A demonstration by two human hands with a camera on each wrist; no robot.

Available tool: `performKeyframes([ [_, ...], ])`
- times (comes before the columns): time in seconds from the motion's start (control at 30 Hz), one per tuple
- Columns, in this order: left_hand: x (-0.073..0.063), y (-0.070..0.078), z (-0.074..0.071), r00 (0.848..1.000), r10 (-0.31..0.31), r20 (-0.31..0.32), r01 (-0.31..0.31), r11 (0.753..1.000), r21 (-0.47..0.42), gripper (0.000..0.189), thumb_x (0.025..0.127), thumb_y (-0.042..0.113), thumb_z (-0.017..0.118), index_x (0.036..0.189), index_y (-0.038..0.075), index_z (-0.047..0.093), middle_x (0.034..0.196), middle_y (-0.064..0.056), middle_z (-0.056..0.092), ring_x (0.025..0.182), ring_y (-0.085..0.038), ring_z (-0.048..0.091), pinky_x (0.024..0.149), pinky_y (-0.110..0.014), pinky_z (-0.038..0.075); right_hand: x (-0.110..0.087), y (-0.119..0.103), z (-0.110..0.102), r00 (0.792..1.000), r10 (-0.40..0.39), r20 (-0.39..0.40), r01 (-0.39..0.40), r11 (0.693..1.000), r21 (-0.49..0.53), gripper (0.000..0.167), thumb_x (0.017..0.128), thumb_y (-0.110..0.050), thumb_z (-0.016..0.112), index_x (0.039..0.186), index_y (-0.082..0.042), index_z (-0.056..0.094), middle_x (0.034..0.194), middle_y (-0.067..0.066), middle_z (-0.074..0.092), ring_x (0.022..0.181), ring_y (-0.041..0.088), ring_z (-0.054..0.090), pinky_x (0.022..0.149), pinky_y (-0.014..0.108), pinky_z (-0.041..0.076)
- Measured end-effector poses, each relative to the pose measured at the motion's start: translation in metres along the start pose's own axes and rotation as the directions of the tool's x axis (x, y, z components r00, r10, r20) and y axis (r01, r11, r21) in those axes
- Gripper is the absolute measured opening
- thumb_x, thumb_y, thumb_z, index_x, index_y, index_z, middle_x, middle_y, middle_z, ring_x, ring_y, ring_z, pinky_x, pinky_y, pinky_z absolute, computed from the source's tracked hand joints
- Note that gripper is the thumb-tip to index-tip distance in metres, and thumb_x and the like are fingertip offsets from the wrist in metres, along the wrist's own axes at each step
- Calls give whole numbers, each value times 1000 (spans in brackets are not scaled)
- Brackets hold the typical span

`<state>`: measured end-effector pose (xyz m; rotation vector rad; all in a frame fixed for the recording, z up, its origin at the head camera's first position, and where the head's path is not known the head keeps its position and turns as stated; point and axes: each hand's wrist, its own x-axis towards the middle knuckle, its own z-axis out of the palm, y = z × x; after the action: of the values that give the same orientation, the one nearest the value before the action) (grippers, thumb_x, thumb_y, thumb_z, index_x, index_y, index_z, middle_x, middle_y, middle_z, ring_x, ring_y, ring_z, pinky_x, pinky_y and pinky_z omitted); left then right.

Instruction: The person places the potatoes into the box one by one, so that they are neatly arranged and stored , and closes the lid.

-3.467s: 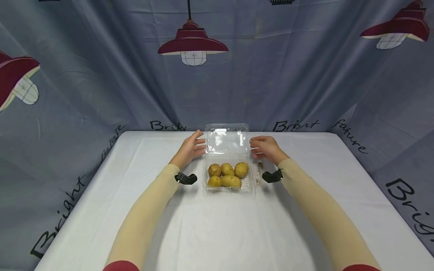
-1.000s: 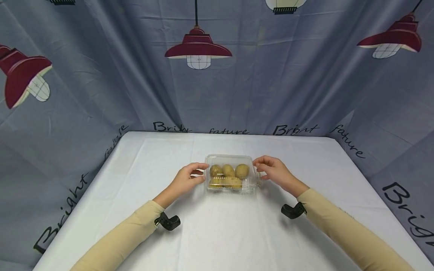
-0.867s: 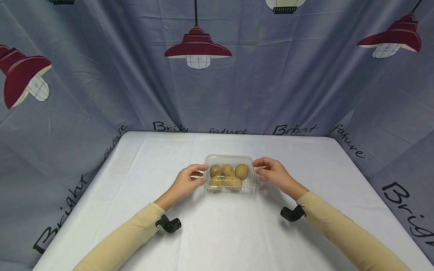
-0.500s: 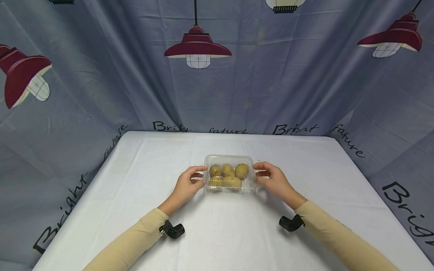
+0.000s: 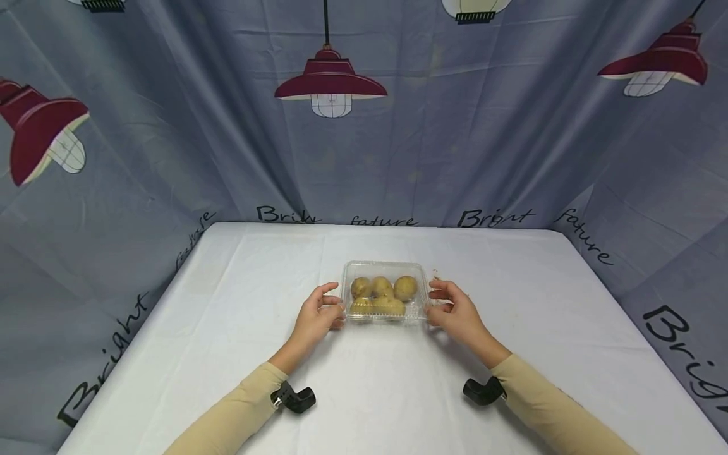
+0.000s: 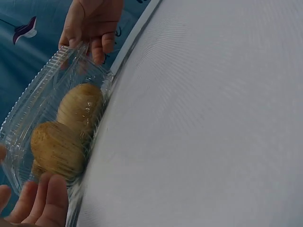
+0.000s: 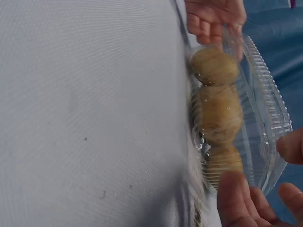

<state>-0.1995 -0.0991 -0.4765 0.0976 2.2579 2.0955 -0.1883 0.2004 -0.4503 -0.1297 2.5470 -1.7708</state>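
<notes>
A clear plastic clamshell container point(image 5: 384, 268) with its lid down stands on the white table. Several potatoes point(image 5: 406, 287) lie inside it, two of them close to the left side wall in the left wrist view. At the container's left front corner my left hand point(image 5: 313, 317) pinches the rim, thumb at the edge and fingertips beside the wall. My right hand point(image 5: 459, 315) does the same at the right front corner. In the right wrist view its thumb point(image 7: 291, 145) lies at the ridged rim and its fingers point(image 7: 233, 191) rest along the side wall.
The white-covered table point(image 5: 375, 392) reaches back to a blue-grey curtain point(image 5: 398, 170) printed with red lamps and lettering. Small brown specks point(image 5: 435, 272) show beside the container's right side. A black wrist camera point(image 5: 296, 399) sits at the left sleeve, another point(image 5: 482, 392) at the right.
The lid stood up 3.5 seconds ago and now lies down over the potatoes. Over the last second both hands have slid along the sides toward the front corners.
</notes>
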Motion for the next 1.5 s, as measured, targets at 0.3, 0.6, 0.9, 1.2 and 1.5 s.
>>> performKeyframes([
  [0.3, -4, -6, -3, 991, -48, 123, 67, 985, -162, 58, 95, -4, 52, 151, -3, 38, 71, 4, 63, 62, -7, 63, 60, -22, 59, -4, 9, 2, 988, 87, 128, -107, 980, 166, 62, 97, -2, 58, 152, 8, 31, 76, 6, 66, 55, 10, 62, 54, 27, 58],
  [0.6, -2, -10, -4, 991, -24, 129, 46, 984, -172, 58, 95, -7, 52, 152, -5, 39, 74, 5, 64, 65, -7, 64, 63, -22, 60, -7, 9, 3, 989, 79, 126, -104, 974, 203, 62, 98, -1, 56, 153, 8, 29, 74, 4, 64, 55, 8, 61, 53, 26, 58],
  [0.9, 0, -8, -4, 992, 12, 125, 13, 980, -198, 60, 92, -10, 53, 150, -10, 39, 74, 5, 66, 64, -6, 65, 61, -20, 59, -7, 6, 2, 991, 68, 117, -89, 977, 192, 64, 98, 0, 56, 155, 8, 28, 73, 4, 62, 55, 9, 61, 54, 27, 58],
  [1.2, 1, -7, -3, 992, 22, 122, 4, 977, -212, 61, 91, -11, 54, 150, -12, 38, 71, 8, 64, 62, -4, 65, 59, -20, 59, -5, 5, 2, 990, 76, 118, -98, 977, 190, 65, 98, 0, 57, 156, 7, 27, 73, 4, 62, 55, 9, 60, 54, 27, 58],
  [1.5, 2, -8, -4, 990, 10, 138, 18, 979, -203, 60, 94, -10, 54, 151, -10, 38, 71, 8, 65, 62, -4, 66, 60, -21, 59, -4, 7, 1, 988, 77, 134, -102, 976, 190, 65, 99, 0, 56, 156, 8, 25, 73, 3, 62, 55, 8, 60, 55, 27, 58],
])
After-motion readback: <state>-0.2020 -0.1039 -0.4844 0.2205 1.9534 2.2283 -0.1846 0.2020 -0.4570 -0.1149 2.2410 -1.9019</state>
